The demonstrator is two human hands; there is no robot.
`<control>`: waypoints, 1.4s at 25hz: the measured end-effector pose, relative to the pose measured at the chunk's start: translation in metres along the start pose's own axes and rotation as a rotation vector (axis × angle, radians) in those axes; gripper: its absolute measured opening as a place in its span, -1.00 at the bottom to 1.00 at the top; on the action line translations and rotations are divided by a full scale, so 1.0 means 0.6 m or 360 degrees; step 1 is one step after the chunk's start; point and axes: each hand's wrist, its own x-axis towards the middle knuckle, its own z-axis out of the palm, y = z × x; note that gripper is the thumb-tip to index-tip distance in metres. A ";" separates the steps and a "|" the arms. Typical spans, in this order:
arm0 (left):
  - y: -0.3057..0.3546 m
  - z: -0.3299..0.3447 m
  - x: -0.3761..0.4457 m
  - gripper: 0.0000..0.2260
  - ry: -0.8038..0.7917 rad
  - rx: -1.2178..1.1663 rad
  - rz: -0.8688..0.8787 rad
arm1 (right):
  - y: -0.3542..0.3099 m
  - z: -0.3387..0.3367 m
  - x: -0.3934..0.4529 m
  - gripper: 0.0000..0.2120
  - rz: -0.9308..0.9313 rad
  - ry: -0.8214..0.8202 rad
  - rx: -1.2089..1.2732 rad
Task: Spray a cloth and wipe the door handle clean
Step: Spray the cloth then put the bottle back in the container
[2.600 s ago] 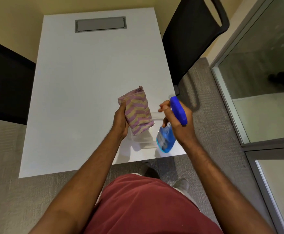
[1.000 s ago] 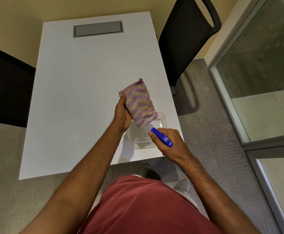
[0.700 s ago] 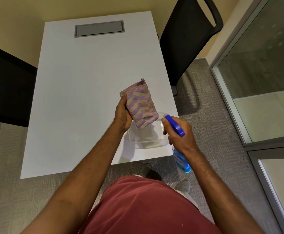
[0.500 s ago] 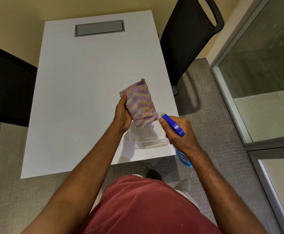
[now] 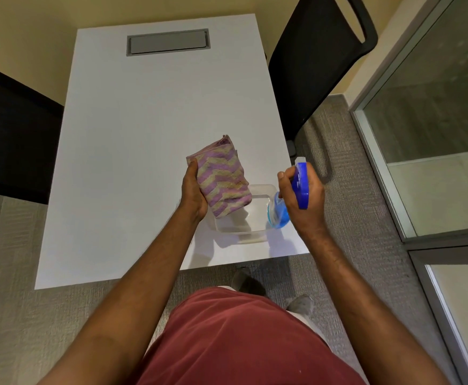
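While my left hand (image 5: 192, 190) holds the cloth (image 5: 221, 179) up over the table (image 5: 144, 134), my right hand (image 5: 301, 195) is wrapped round the neck of the spray bottle (image 5: 277, 211); both hands are closed on what they carry; the cloth is folded into a thick pad, with my thumb along its left edge and my other fingers hidden behind it; the bottle is just to the right of the cloth, not touching it, with its blue top (image 5: 301, 184) over my knuckles and its blue belly hanging below my palm; under and between my hands sits a clear tub (image 5: 244, 232) on the table.

I think the cloth is soft and light, so it will flop if I hold only a corner; it is best to keep it folded and grip it from behind, with the flat striped side facing the bottle; once wet it may feel heavier and a bit slippy, so I should squeeze it well.

I think the bottle is hard plastic and smooth, and the blue liquid gives it some weight; the neck is the right place to hold it, with one finger free for the trigger; I cannot tell if a finger is on the trigger now.

I cannot see the door handle; I think it is still unwiped.
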 end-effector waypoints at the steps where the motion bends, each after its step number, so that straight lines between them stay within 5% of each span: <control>1: -0.001 -0.004 0.000 -0.54 0.0015 -0.0001 -0.0013 | 0.010 0.007 0.005 -0.87 0.0006 -0.0027 0.0022; 16: 0.003 -0.054 -0.008 -0.55 0.0094 0.0022 -0.0027 | 0.134 0.084 0.026 -0.80 0.0169 -0.0174 -0.0148; 23: 0.016 -0.048 -0.011 -0.54 0.0101 -0.0022 0.0000 | 0.144 0.056 0.025 -0.49 0.0296 -0.0333 -0.0298; 30: 0.077 0.007 -0.023 -0.51 0.0038 -0.0044 0.0213 | 0.124 0.000 -0.013 0.13 0.0399 -0.0501 -0.0179; 35: 0.141 0.133 -0.056 -0.51 -0.0108 0.0152 0.0425 | 0.059 -0.058 -0.021 -0.11 0.0271 -0.0115 -0.0054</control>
